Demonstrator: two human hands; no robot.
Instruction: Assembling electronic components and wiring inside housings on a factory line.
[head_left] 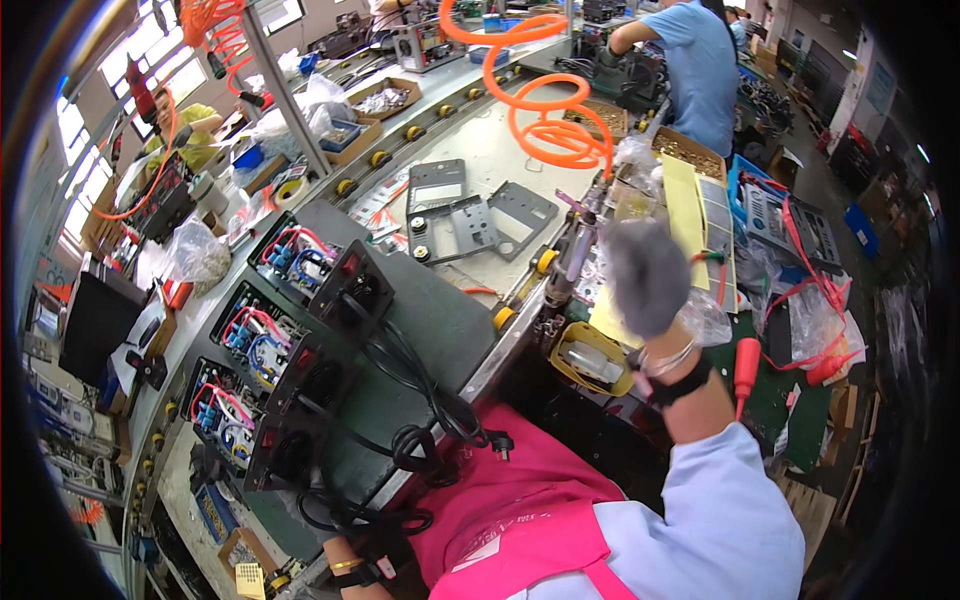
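My right hand (648, 278), in a grey glove, is raised beside a slim pneumatic screwdriver (578, 248) that stands at the end of an orange coiled hose (555, 110). Motion smears its fingers, so I cannot make out whether they grip anything. At the lower left, my left hand (305, 503) is mostly hidden by black power cords (415, 385) and the nearest of three open black electronic units (270, 445). Its fingers do not show. Red, blue and yellow wires fill the units, which stand in a row on a dark green board.
Flat black metal panels (475, 222) lie on the pale bench beyond. A yellow bin (590, 358) sits below my right hand. On the right are a red-handled screwdriver (746, 368), plastic bags and red strapping. A person in a blue shirt (692, 70) works at the far side.
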